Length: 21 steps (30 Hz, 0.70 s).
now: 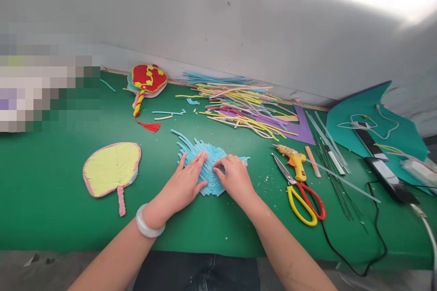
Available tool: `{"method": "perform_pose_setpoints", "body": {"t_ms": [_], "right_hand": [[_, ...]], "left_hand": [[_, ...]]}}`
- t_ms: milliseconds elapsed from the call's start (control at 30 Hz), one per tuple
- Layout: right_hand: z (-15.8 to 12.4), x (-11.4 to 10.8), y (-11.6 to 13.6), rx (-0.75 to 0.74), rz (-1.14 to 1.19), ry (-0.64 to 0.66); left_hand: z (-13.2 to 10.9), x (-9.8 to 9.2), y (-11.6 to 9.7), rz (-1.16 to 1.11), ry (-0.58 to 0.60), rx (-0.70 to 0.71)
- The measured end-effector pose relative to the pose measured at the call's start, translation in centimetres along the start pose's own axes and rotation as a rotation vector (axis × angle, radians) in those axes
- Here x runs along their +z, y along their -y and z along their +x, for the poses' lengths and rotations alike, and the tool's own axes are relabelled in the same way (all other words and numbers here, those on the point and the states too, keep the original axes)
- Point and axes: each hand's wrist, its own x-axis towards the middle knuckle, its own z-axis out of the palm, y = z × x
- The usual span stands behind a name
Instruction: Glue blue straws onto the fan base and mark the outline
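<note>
A light blue fan shape [211,163] made of glued strips lies on the green table [51,218] in front of me. My left hand [186,184] lies flat on its left part, fingers stretched out and pressing down. My right hand [234,176] rests on its right part with the fingers curled, the fingertips pressing a strip near the middle. A white bangle [148,225] circles my left wrist.
A yellow fan with pink edge [111,170] lies at left, a red and yellow fan with tassel [147,82] at the back. Several coloured strips [242,104] are piled behind. A yellow glue gun [293,161], scissors [302,195], clear glue sticks [327,145] and a black cable [375,223] lie at right.
</note>
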Motion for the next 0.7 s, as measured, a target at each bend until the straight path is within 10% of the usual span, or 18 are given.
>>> {"method": "perform_pose_setpoints", "body": {"t_ms": [400,700], "right_hand": [[1.0,0.3,-0.4,0.046,0.082,0.043],[1.1,-4.2,-0.9,0.167,0.355,-0.344]], "left_hand": [[-0.1,0.2,0.2,-0.029,0.033,-0.034],[0.0,0.0,0.2,-0.037,0.061,-0.037]]}}
